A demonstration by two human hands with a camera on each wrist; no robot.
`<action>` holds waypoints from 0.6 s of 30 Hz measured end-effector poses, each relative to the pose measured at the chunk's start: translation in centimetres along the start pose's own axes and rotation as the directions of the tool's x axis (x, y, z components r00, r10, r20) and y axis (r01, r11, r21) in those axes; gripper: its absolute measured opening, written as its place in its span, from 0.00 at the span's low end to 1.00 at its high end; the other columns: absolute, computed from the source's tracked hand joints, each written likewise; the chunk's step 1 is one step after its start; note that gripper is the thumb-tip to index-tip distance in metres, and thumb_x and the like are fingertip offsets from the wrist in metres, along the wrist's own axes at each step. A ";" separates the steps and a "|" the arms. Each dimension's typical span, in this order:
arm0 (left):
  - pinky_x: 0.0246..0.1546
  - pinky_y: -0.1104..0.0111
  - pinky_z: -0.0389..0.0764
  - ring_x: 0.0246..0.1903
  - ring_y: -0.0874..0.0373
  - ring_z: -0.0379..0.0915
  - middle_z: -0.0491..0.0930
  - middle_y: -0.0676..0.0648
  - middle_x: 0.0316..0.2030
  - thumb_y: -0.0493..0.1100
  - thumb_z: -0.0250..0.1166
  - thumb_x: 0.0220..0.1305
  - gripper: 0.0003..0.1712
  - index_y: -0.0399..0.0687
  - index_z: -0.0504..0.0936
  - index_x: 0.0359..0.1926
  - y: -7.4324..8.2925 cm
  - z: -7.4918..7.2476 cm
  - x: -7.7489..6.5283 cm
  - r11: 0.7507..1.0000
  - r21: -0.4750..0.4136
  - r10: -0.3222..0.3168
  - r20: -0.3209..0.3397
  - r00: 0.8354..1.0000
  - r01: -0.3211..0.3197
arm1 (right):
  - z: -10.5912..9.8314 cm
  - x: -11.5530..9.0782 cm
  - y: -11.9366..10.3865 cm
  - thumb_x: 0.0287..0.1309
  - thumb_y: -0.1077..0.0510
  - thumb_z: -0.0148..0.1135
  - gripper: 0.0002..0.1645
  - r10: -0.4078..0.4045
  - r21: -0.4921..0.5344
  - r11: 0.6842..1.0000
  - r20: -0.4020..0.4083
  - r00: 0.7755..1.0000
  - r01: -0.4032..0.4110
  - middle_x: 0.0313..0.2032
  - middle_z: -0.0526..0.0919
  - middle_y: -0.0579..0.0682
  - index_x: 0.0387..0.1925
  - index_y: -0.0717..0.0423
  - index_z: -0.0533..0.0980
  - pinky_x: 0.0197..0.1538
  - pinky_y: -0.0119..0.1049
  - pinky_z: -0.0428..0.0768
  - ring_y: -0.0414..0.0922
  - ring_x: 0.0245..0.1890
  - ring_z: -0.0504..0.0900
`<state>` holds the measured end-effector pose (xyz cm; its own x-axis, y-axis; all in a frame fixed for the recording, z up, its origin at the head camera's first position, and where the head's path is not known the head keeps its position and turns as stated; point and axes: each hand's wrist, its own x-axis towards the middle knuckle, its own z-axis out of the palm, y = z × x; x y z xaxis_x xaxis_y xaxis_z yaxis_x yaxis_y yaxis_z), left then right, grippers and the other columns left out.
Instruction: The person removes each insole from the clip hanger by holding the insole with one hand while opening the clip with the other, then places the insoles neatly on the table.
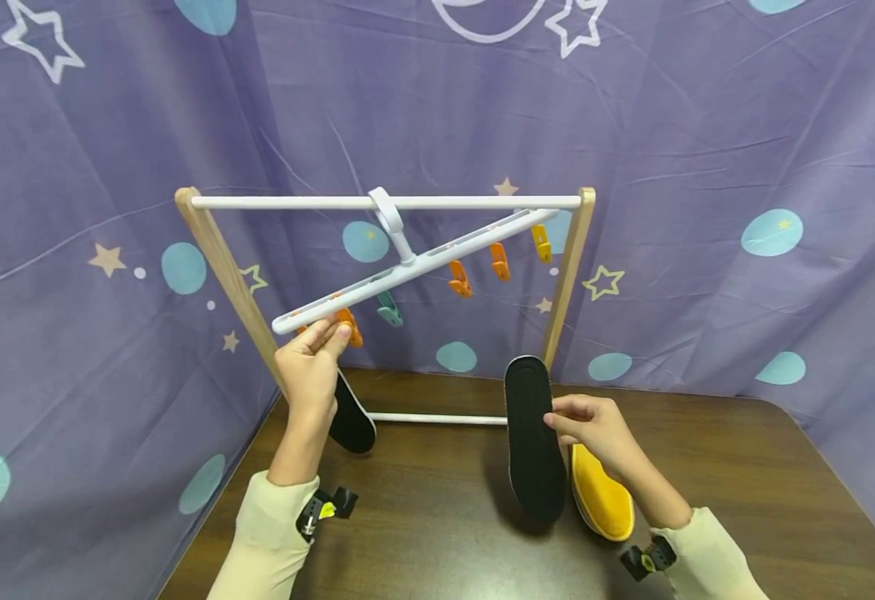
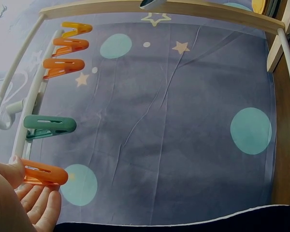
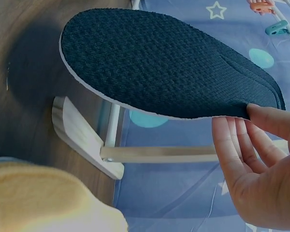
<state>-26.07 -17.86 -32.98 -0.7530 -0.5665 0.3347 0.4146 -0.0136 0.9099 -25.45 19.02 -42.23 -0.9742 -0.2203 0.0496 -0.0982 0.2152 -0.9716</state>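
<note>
A white hanger [image 1: 417, 265] hooks over the rack's top bar and tilts down at the left. At that low end my left hand [image 1: 308, 364] pinches an orange clothespin [image 2: 46, 174] between thumb and fingers. A black insole [image 1: 351, 421] hangs below the left end, partly hidden behind my left wrist; its upper part is out of sight. My right hand [image 1: 590, 427] holds another black insole [image 1: 531, 433] by its edge, thumb on the dark face and fingers behind. That insole stands upright, with its pale rim [image 3: 150, 113] showing in the right wrist view.
A green clothespin [image 1: 388, 309], two more orange clothespins [image 1: 499, 262] and a yellow one [image 1: 541, 243] hang along the hanger. The rack has wooden side posts [image 1: 567, 287] and a white lower bar [image 1: 437, 419]. A yellow shoe [image 1: 602, 496] lies on the brown table [image 1: 707, 467], right of the held insole.
</note>
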 end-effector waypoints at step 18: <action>0.40 0.81 0.84 0.33 0.73 0.84 0.89 0.46 0.37 0.23 0.69 0.59 0.18 0.19 0.81 0.51 -0.3 -0.1 0.1 1.000 -0.021 0.000 0.018 1.000 0.001 | -4.0 -2.0 0.8 0.64 0.60 0.69 0.23 0.043 0.002 0.999 -0.028 0.999 -0.043 0.38 0.89 0.44 0.52 0.77 0.78 0.42 0.39 0.89 0.37 0.37 0.87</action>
<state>-26.21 -17.95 -33.20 -0.7624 -0.5514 0.3387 0.4244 -0.0309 0.9049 -24.44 23.44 -42.23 -0.9828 -0.1842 0.0144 -0.0559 0.2225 -0.9733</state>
